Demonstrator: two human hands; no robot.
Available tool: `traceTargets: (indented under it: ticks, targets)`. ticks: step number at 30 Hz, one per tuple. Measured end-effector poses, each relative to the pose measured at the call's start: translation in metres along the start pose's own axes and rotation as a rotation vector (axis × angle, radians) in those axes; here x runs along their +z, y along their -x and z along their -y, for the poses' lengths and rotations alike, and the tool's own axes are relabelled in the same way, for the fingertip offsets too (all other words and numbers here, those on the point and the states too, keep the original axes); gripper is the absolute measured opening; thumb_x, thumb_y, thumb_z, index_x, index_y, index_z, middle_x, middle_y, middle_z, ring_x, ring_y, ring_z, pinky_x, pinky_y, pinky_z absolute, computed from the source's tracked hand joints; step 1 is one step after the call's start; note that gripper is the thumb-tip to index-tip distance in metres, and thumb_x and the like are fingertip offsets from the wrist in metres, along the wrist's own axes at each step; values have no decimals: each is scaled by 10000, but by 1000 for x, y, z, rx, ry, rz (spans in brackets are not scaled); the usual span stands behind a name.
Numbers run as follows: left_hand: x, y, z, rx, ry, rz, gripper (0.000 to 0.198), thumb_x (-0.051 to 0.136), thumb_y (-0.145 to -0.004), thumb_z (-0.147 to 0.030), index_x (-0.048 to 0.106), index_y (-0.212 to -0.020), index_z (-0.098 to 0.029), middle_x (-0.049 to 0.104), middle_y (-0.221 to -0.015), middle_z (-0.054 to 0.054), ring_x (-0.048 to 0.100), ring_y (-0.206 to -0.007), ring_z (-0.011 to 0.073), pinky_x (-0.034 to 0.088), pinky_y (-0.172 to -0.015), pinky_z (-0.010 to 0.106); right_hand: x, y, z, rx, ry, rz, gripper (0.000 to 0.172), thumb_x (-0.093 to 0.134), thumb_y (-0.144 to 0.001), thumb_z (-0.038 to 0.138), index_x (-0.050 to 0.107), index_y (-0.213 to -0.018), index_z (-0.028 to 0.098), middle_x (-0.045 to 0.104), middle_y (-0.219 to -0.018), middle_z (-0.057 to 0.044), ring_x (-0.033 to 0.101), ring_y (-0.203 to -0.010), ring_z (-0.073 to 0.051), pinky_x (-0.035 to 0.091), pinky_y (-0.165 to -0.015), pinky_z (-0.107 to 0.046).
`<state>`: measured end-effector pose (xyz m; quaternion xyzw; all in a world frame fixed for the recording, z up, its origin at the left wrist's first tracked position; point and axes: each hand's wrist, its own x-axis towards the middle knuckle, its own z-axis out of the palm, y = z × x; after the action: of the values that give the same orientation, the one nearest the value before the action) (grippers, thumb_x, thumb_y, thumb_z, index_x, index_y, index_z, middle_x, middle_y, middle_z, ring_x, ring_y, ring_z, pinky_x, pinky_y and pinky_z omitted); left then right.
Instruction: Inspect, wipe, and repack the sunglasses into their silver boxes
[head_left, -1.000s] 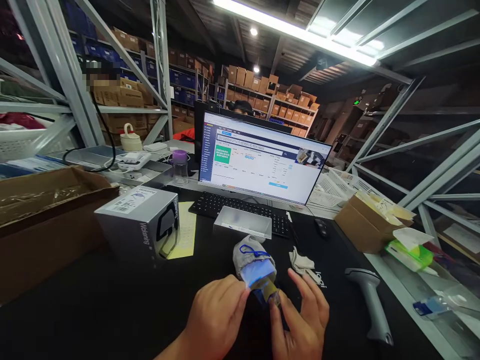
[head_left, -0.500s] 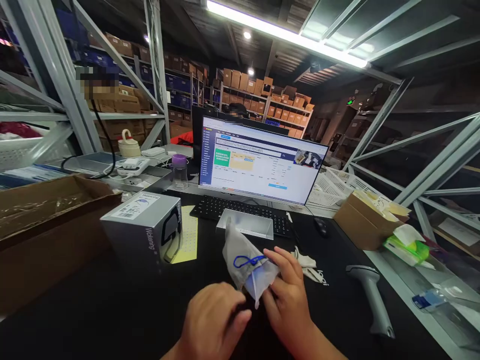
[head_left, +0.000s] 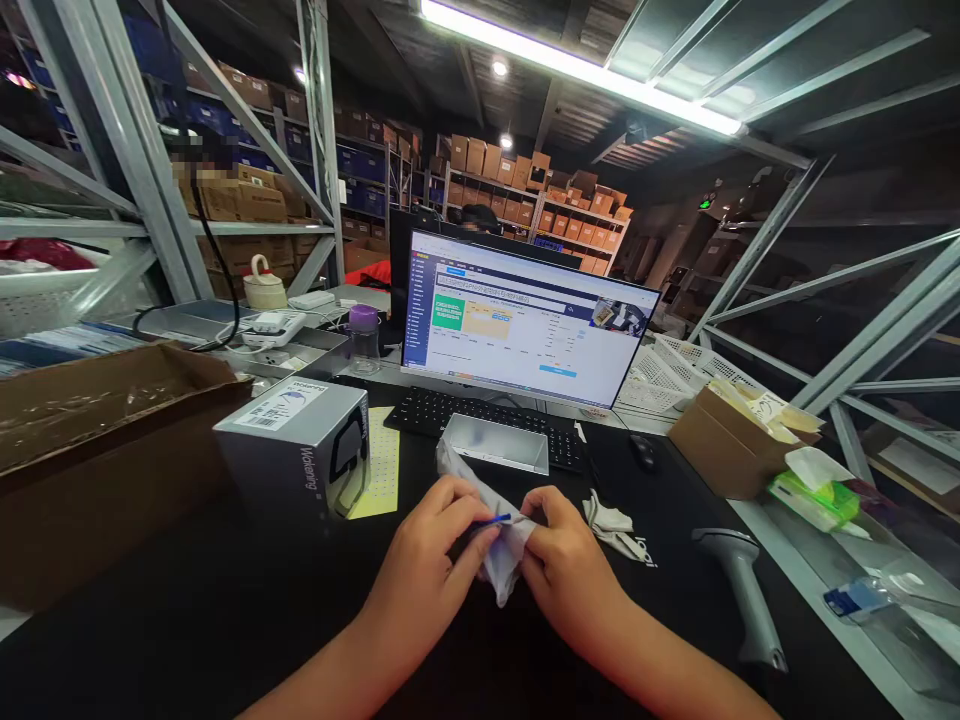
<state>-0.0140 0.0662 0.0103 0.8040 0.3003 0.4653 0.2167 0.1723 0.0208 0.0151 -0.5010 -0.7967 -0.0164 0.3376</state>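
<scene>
On the tabletop (head_left: 187,640), the carton (head_left: 112,450) and silver box (head_left: 296,455) stand left, the box just beside the yellow sheet (head_left: 385,465). The left hand (head_left: 424,565), off the pouch half a second ago, now pinches its blue cord (head_left: 495,520), thumb against fingers. The pouch (head_left: 501,572) hangs tilted between the hands, before the clear tray (head_left: 499,445). The right hand (head_left: 562,550), its fingers stretched out earlier, now curls closed on the pouch's edge. Right of it, the cloth (head_left: 611,522) and scanner (head_left: 744,595) lie as before.

the pouch (head_left: 510,556) looks like cloth (fairly matt).
</scene>
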Motion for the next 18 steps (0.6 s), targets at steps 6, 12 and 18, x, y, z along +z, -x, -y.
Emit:
traceTargets:
  ticks: [6, 12, 18]
  targets:
    - [-7, 8, 8, -103, 161, -26, 176, 545, -967, -318, 639, -854, -222, 587, -936, 22, 584, -893, 154, 455, -794, 256, 10, -27, 0, 45, -190, 170, 197, 581, -834, 7, 607, -693, 142, 475, -957, -66, 531, -810, -160, 500, -707, -288]
    - [-24, 11, 19, -518, 369, 72, 455, 574, -858, -636, 523, -753, -196, 463, -674, -28, 450, -606, 130, 369, -558, 240, 16, -49, -9, 27, -323, 264, 190, 625, -825, -4, 704, -813, 169, 509, -1014, -54, 561, -901, -159, 489, -818, -284]
    - [-50, 23, 27, -741, 465, 69, 584, 620, -761, -760, 544, -767, -181, 390, -595, -68, 288, -526, 90, 231, -501, 223, -4, -65, -26, -9, -516, 572, 367, 638, -781, 4, 752, -1050, 228, 626, -1069, -43, 615, -933, -172, 488, -802, -276]
